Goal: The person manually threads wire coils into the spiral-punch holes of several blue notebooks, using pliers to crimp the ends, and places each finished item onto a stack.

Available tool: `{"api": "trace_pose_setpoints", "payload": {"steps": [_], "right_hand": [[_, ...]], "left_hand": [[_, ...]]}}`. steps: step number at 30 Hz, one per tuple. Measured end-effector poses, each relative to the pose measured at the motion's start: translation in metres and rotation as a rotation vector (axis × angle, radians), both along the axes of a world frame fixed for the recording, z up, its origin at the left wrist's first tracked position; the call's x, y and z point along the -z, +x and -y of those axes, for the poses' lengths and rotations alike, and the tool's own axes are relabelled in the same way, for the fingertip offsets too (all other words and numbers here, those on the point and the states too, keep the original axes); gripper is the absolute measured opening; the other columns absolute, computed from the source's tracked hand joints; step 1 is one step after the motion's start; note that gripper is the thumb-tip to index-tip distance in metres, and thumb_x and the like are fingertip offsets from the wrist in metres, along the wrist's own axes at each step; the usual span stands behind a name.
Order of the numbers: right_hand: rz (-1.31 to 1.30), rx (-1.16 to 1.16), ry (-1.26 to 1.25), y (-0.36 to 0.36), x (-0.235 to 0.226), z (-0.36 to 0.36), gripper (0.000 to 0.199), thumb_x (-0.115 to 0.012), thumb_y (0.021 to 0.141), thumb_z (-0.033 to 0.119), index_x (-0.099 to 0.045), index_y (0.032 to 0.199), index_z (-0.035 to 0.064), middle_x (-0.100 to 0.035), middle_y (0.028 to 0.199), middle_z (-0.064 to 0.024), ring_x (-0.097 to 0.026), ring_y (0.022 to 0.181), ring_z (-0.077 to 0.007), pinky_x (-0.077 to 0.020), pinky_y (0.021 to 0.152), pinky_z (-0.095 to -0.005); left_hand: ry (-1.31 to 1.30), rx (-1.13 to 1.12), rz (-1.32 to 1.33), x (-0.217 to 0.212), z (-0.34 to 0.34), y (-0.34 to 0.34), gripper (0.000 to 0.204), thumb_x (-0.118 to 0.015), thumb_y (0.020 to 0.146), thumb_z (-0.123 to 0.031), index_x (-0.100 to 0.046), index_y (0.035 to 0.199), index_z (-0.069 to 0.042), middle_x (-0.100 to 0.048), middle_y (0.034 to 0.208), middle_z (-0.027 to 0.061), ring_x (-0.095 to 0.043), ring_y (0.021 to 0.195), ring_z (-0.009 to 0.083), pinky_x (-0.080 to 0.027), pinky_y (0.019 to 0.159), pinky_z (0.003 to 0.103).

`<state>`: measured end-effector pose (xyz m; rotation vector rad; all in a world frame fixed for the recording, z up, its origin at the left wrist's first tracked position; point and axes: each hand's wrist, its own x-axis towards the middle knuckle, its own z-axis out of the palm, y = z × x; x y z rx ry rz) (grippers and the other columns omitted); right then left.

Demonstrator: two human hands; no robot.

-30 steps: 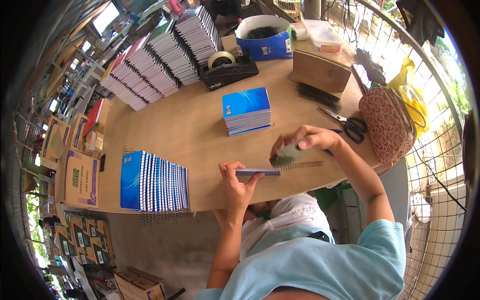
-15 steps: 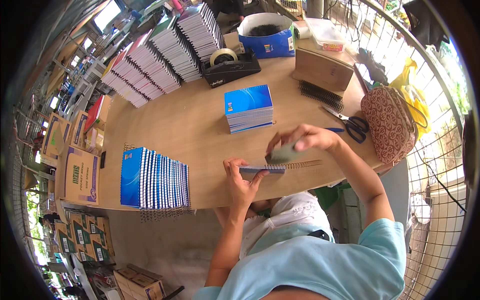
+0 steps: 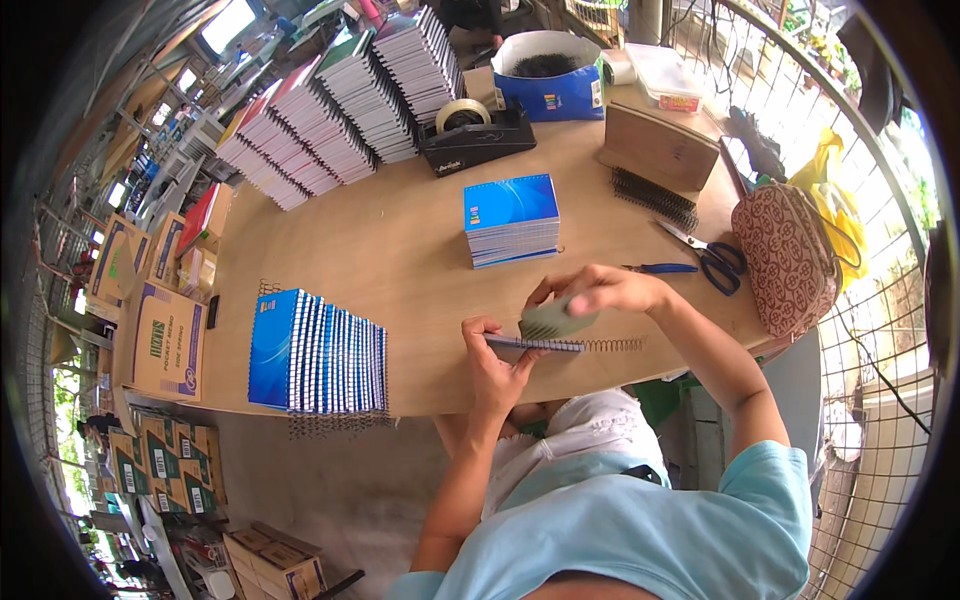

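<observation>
While pinching the pad [image 3: 508, 349] between the thumb and fingers of the left hand [image 3: 494, 362], clamping the block [image 3: 560, 318] in the right hand [image 3: 603, 289], just over the pad's far edge. Showing the coil [image 3: 617, 345] jutting out past the pad's right end. Judging by this, probably working the coil along the pad's edge, using the block to roll it. For the next move, likely needing a steady pad, a coil lined up with its edge and light, even pressure; being unable to make out the contact between block and coil.

Having the near edge of the table [image 3: 430, 300] close below the pad, so leaving little room toward the body. Finding open room left of the pad, reaching to the fanned books [image 3: 330, 355], and a strip beyond the pad, stopping at the stack [image 3: 512, 203]. Right of the pad, crossing the table's edge with the right forearm [image 3: 700, 335]. Beyond and right of the pad, meeting the blue tool [image 3: 672, 268], the scissors [image 3: 700, 247] and the pouch [image 3: 785, 255], probably limiting any wide outward swing. Farther beyond the pad, past the stack, facing the dispenser [image 3: 480, 146].
</observation>
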<state>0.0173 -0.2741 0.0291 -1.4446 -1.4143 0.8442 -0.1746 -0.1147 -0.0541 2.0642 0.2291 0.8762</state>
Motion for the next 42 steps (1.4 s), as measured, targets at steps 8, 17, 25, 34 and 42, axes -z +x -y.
{"api": "trace_pose_setpoints", "payload": {"steps": [8, 17, 25, 34, 42], "right_hand": [[0.077, 0.051, -0.046, -0.012, -0.001, -0.014, 0.047, -0.068, 0.092, 0.042, -0.076, 0.109, -0.0015, -0.061, 0.13, -0.018, -0.064, 0.109, -0.0309, -0.0508, 0.094, -0.0407], [0.078, 0.004, -0.071, -0.015, -0.003, -0.027, 0.052, -0.066, 0.094, 0.045, -0.074, 0.11, -0.0043, -0.063, 0.127, -0.0183, -0.064, 0.11, -0.0307, -0.0494, 0.095, -0.037], [0.162, 0.175, 0.016, -0.015, -0.009, -0.033, 0.049, -0.069, 0.092, 0.044, -0.075, 0.116, 0.0011, -0.064, 0.125, -0.0181, -0.063, 0.114, -0.0337, -0.0497, 0.098, -0.0415], [0.651, 0.69, -0.053, -0.01, 0.03, 0.04, 0.072, -0.082, 0.08, 0.033, -0.055, 0.141, 0.0071, -0.049, 0.142, -0.0217, -0.05, 0.131, -0.0409, -0.0441, 0.108, -0.0472], [1.28, 0.899, -0.169, -0.019, 0.055, 0.102, 0.056, -0.075, 0.083, 0.02, -0.057, 0.134, 0.0044, -0.058, 0.124, -0.0147, -0.057, 0.118, -0.037, -0.0463, 0.101, -0.0467]], "left_hand": [[-0.14, 0.014, -0.007, -0.001, 0.003, 0.0, 0.088, -0.092, 0.073, -0.041, -0.036, 0.129, -0.003, -0.046, 0.114, 0.0151, -0.052, 0.1, 0.0288, -0.046, 0.087, 0.043], [-0.737, 0.278, 0.064, 0.005, -0.046, -0.009, 0.064, -0.068, 0.086, 0.009, -0.04, 0.14, -0.011, -0.065, 0.104, 0.0059, -0.06, 0.089, 0.01, -0.049, 0.084, 0.024], [-0.777, 0.293, 0.066, 0.003, -0.044, -0.009, 0.067, -0.07, 0.086, 0.009, -0.038, 0.141, -0.012, -0.066, 0.103, 0.008, -0.062, 0.089, 0.0107, -0.053, 0.082, 0.025], [-0.946, 0.252, 0.127, -0.017, -0.041, -0.023, 0.082, -0.069, 0.089, 0.005, -0.026, 0.156, -0.016, -0.067, 0.113, 0.0107, -0.062, 0.093, 0.0097, -0.053, 0.079, 0.024], [-0.965, 0.285, 0.06, -0.039, -0.032, -0.033, 0.094, -0.067, 0.089, 0.006, -0.014, 0.163, -0.018, -0.066, 0.119, 0.0123, -0.062, 0.094, 0.0088, -0.053, 0.077, 0.022]]}}
